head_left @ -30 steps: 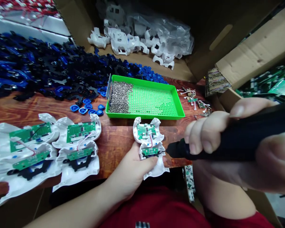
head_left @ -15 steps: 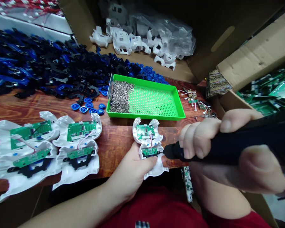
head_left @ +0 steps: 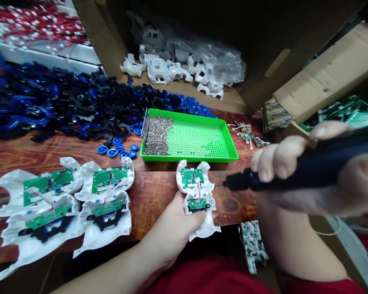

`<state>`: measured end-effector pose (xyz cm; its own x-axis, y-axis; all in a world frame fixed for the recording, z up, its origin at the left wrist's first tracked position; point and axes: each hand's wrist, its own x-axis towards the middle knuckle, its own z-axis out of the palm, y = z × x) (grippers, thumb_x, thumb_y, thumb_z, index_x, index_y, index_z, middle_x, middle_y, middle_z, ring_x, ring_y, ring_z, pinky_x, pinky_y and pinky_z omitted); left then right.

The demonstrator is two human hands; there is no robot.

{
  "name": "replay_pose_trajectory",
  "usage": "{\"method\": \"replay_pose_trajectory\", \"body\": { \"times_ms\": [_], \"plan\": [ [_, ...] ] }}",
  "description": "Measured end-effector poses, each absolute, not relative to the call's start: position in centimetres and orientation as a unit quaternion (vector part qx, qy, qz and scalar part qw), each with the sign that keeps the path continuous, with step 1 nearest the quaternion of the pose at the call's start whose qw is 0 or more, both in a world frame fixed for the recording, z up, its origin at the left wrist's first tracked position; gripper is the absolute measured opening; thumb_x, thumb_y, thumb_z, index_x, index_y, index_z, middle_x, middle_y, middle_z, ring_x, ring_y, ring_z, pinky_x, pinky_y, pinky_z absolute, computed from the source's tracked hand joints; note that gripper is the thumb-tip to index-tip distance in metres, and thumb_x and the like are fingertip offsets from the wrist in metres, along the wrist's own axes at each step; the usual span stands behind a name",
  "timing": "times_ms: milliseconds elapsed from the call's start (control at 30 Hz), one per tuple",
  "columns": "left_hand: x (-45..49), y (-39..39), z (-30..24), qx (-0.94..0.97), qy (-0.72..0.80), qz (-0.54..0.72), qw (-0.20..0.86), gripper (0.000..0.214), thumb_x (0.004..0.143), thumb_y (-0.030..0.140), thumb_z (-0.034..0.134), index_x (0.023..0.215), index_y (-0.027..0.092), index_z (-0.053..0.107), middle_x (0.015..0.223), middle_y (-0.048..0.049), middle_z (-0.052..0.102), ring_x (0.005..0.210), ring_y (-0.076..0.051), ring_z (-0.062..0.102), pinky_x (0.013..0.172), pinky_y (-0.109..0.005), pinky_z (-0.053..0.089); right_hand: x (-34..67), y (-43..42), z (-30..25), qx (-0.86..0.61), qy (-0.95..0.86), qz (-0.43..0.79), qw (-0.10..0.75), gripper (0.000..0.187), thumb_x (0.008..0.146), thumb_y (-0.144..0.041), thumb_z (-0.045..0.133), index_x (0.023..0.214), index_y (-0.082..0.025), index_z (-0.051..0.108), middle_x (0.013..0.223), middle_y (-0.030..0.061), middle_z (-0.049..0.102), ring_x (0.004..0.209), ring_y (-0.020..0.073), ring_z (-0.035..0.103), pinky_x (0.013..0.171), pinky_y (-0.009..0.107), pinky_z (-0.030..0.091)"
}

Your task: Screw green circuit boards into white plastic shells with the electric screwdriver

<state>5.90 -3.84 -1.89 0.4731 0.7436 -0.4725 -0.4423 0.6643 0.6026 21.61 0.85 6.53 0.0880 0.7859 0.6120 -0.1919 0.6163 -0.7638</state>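
Observation:
My left hand point(head_left: 179, 218) grips the lower half of a white plastic shell point(head_left: 210, 222) at the table's front edge, thumb across its inside. Two green circuit boards sit in the opened shell, an upper board point(head_left: 192, 178) and a lower board point(head_left: 197, 203), joined by a short cable. In my right hand point(head_left: 294, 163) is a black electric screwdriver point(head_left: 319, 163), held sideways with its tip pointing left. The tip is apart from the shell, a little to its right. Motion blurs the right hand somewhat.
Opened white shells with boards point(head_left: 110, 212) lie at the left. A green tray point(head_left: 233, 153) holds small screws point(head_left: 156, 136). Behind are a heap of blue and black parts point(head_left: 64, 106) and a carton point(head_left: 233, 96) of white shells. Another box point(head_left: 319, 81) with circuit boards stands at the right.
The screwdriver in my right hand has pulled back up and right, off the lower board. My left hand keeps its grip on the shell. The whole view has shifted slightly.

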Motion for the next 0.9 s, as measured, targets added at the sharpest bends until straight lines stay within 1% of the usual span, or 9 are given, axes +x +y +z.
{"method": "replay_pose_trajectory", "body": {
  "times_ms": [67, 167, 333, 500, 700, 800, 900],
  "plan": [
    [5.8, -3.8, -1.7, 0.198, 0.371, 0.346, 0.838, 0.048, 0.066, 0.013, 0.071, 0.111, 0.017, 0.054, 0.089, -0.0043, 0.066, 0.082, -0.019, 0.059, 0.079, -0.034, 0.040, 21.7, 3.4, 6.3, -0.273, -0.565, 0.315, 0.712, 0.011, 0.074, -0.033, 0.056, 0.078, -0.023, 0.052, 0.043, -0.0053, 0.046, 0.031, 0.0124, 0.044, 0.032, 0.028, 0.035],
    [5.7, -3.7, -1.4, 0.191, 0.369, 0.334, 0.846, 0.048, 0.065, 0.013, 0.072, 0.109, 0.016, 0.055, 0.091, -0.0048, 0.065, 0.081, -0.018, 0.058, 0.076, -0.031, 0.040, 21.4, 7.7, 4.9, -0.296, -0.533, 0.269, 0.746, 0.008, 0.076, -0.032, 0.054, 0.078, -0.025, 0.050, 0.044, -0.0081, 0.045, 0.032, 0.0105, 0.044, 0.031, 0.024, 0.032],
    [5.6, -3.6, -1.3, 0.189, 0.359, 0.325, 0.854, 0.051, 0.065, 0.011, 0.071, 0.111, 0.016, 0.053, 0.093, -0.0054, 0.064, 0.082, -0.016, 0.057, 0.076, -0.029, 0.040, 20.7, 12.2, 2.4, -0.308, -0.553, 0.233, 0.738, 0.008, 0.078, -0.032, 0.054, 0.081, -0.026, 0.049, 0.047, -0.0095, 0.042, 0.034, 0.0084, 0.043, 0.033, 0.022, 0.033],
    [5.4, -3.4, -1.4, 0.170, 0.353, 0.316, 0.864, 0.048, 0.063, 0.010, 0.071, 0.108, 0.015, 0.055, 0.091, -0.0049, 0.065, 0.080, -0.015, 0.058, 0.075, -0.028, 0.041, 20.5, 13.0, 1.6, -0.311, -0.562, 0.227, 0.733, 0.009, 0.078, -0.034, 0.054, 0.081, -0.027, 0.049, 0.047, -0.0089, 0.041, 0.034, 0.0089, 0.040, 0.034, 0.023, 0.033],
    [5.5, -3.2, -1.3, 0.163, 0.345, 0.316, 0.869, 0.051, 0.063, 0.008, 0.070, 0.110, 0.017, 0.054, 0.090, -0.0034, 0.064, 0.088, -0.017, 0.059, 0.079, -0.028, 0.041, 20.6, 12.9, 1.4, -0.315, -0.564, 0.223, 0.730, 0.014, 0.078, -0.037, 0.057, 0.083, -0.027, 0.049, 0.049, -0.0082, 0.041, 0.035, 0.0103, 0.041, 0.035, 0.025, 0.034],
    [5.5, -3.4, -1.4, 0.159, 0.338, 0.323, 0.869, 0.051, 0.065, 0.007, 0.069, 0.112, 0.016, 0.052, 0.091, -0.0040, 0.064, 0.084, -0.015, 0.059, 0.076, -0.026, 0.043, 20.6, 12.9, 1.2, -0.311, -0.579, 0.229, 0.718, 0.012, 0.079, -0.036, 0.057, 0.083, -0.028, 0.049, 0.049, -0.0080, 0.042, 0.036, 0.0116, 0.043, 0.036, 0.026, 0.035],
    [5.5, -3.6, -1.6, 0.159, 0.334, 0.330, 0.868, 0.050, 0.068, 0.007, 0.068, 0.114, 0.015, 0.050, 0.091, -0.0046, 0.065, 0.080, -0.014, 0.060, 0.073, -0.025, 0.044, 20.4, 13.0, 1.2, -0.298, -0.576, 0.233, 0.725, 0.009, 0.079, -0.033, 0.056, 0.081, -0.027, 0.049, 0.047, -0.0083, 0.044, 0.033, 0.0110, 0.042, 0.033, 0.025, 0.033]
  ]
}}
